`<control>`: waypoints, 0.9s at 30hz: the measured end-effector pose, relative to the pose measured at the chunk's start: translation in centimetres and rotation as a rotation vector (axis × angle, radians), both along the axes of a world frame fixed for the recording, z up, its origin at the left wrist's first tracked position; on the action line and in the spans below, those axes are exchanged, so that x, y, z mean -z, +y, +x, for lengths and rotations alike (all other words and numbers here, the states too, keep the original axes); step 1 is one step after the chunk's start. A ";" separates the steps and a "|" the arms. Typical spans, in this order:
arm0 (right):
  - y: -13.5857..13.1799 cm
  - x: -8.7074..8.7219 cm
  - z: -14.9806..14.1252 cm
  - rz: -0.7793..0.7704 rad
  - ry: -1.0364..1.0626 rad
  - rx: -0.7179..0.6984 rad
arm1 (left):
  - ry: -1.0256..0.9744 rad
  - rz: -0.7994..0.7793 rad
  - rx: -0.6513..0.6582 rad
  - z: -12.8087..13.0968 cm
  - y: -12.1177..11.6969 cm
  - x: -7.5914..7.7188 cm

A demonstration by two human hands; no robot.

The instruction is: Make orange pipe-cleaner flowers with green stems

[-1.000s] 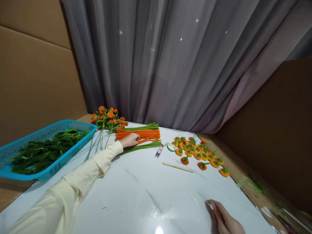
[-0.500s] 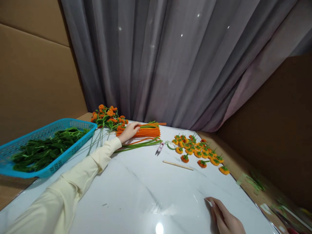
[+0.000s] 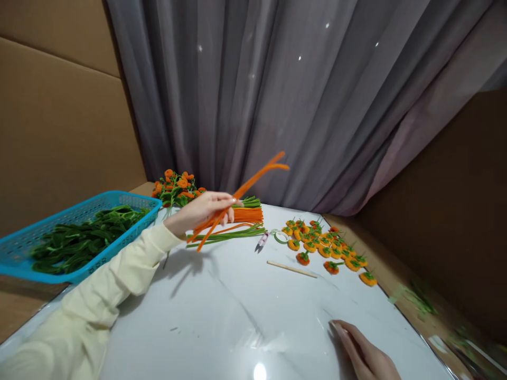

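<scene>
My left hand (image 3: 209, 207) is closed around a few orange pipe cleaners (image 3: 253, 182), held up above the table and slanting up to the right. Below and behind it lies a bundle of orange pipe cleaners (image 3: 249, 215), partly hidden by the hand. Green pipe cleaners (image 3: 251, 202) lie behind that bundle, and more green stems (image 3: 225, 236) lie in front. At the lower right, my right hand (image 3: 364, 351) rests on the table, thumb and finger extended with their tips close together. Nothing shows between them, though the other fingers are mostly hidden.
A blue basket (image 3: 85, 272) of green leaves stands left. Finished orange flowers (image 3: 182, 182) lie behind it. Thread snips (image 3: 262, 241), a roll of green tape (image 3: 281, 237), a wooden stick (image 3: 292, 269) and several yellow-orange flower heads (image 3: 325, 251) lie right of centre. A curtain (image 3: 269, 105) hangs behind.
My left hand has picked orange pipe cleaners from the bundle and lifted them up toward me. My right hand has stayed nearly still.
</scene>
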State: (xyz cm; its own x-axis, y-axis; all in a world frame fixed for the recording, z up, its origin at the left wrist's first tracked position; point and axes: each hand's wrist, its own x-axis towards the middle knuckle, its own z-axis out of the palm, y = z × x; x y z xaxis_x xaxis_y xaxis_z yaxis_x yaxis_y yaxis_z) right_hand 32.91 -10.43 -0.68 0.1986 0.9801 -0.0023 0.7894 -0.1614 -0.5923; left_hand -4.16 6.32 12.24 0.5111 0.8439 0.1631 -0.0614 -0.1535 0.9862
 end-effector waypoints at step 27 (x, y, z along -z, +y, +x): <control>12.2 -3.9 -19.0 -0.693 0.882 -0.920 | 0.279 0.019 0.013 2.3 -4.9 7.9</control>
